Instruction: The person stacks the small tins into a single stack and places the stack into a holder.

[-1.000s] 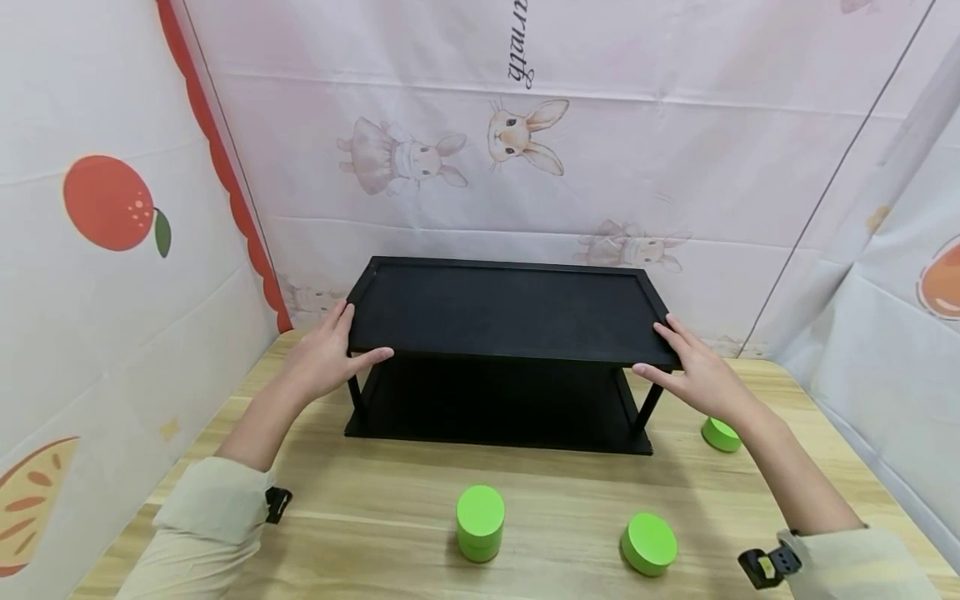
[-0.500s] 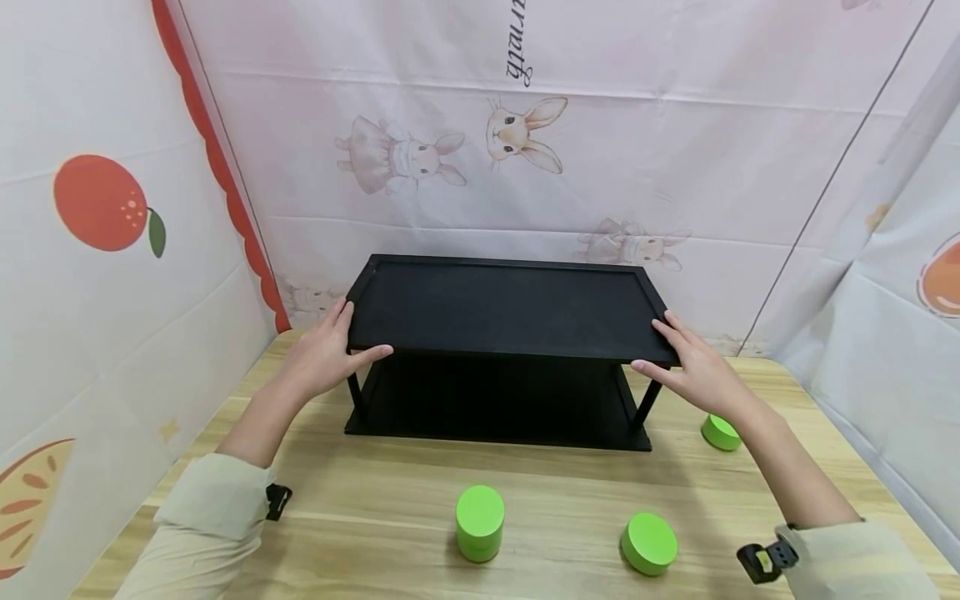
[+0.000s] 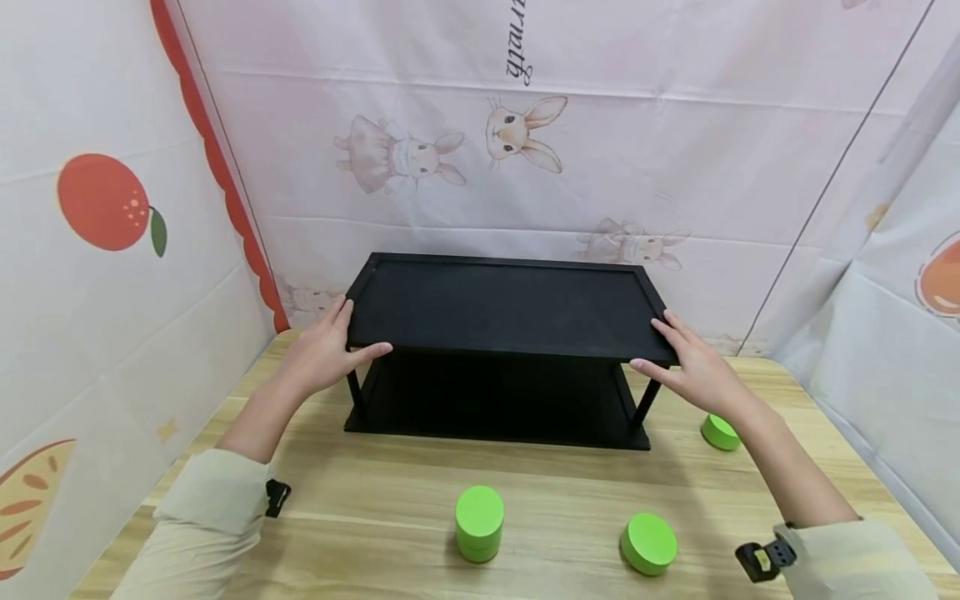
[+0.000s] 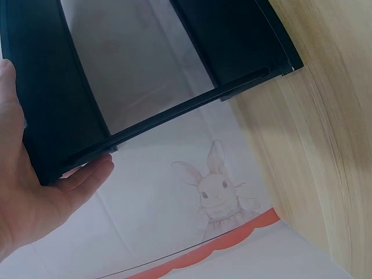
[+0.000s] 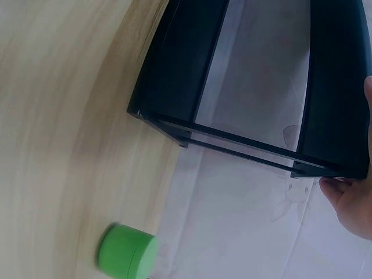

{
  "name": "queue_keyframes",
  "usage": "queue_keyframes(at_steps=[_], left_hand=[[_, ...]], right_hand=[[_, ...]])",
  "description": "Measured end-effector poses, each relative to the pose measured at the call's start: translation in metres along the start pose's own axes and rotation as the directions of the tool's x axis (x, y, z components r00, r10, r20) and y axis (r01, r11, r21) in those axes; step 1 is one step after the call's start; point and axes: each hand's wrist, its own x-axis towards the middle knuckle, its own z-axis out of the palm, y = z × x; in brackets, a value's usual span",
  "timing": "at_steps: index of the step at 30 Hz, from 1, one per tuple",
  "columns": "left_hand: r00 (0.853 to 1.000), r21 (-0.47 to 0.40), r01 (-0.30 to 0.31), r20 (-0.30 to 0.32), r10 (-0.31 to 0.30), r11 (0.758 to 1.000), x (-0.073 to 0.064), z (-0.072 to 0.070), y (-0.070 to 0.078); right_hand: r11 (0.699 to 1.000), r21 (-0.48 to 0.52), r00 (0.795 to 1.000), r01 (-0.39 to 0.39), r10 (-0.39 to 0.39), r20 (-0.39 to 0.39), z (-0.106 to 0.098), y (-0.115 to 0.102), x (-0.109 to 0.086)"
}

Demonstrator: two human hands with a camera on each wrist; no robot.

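A black two-tier shelf (image 3: 502,308) stands on the wooden table, its upper board carried on thin posts above a lower board (image 3: 487,408). My left hand (image 3: 318,354) grips the upper board's left front corner, thumb along the front edge. In the left wrist view, that hand's fingers (image 4: 87,177) bend round the board's side. At the opposite corner my right hand (image 3: 697,371) holds the board the same way, thumb at the front and fingers over the right edge. The right wrist view shows part of this hand (image 5: 351,203) against the board's end.
Before the shelf stand a taller green cylinder (image 3: 480,525) and a shorter green one (image 3: 648,543). Another green cylinder (image 3: 722,433) sits to the right, partly behind my right forearm. Printed cloth walls (image 3: 450,67) enclose the wooden table (image 3: 360,517) at the back and sides.
The shelf and both hands have shifted very slightly away, toward the back wall. Both hands keep their hold, and the green cylinders stay where they were.
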Motion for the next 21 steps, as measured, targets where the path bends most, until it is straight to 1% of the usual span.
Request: queue_keyframes(at_steps=[16, 21], left_hand=[[1.0, -0.006, 0.013, 0.017, -0.013, 1.0, 0.0016, -0.0034, -0.0037], [1.0, 0.003, -0.002, 0.013, 0.002, 1.0, 0.0037, -0.0022, -0.0045]], right_hand=[[1.0, 0.001, 1.0, 0.001, -0.001, -0.001, 0.0055, 0.0012, 0.0021], [1.0, 0.004, 1.0, -0.016, 0.016, 0.01, 0.0035, 0.0009, 0.0018]])
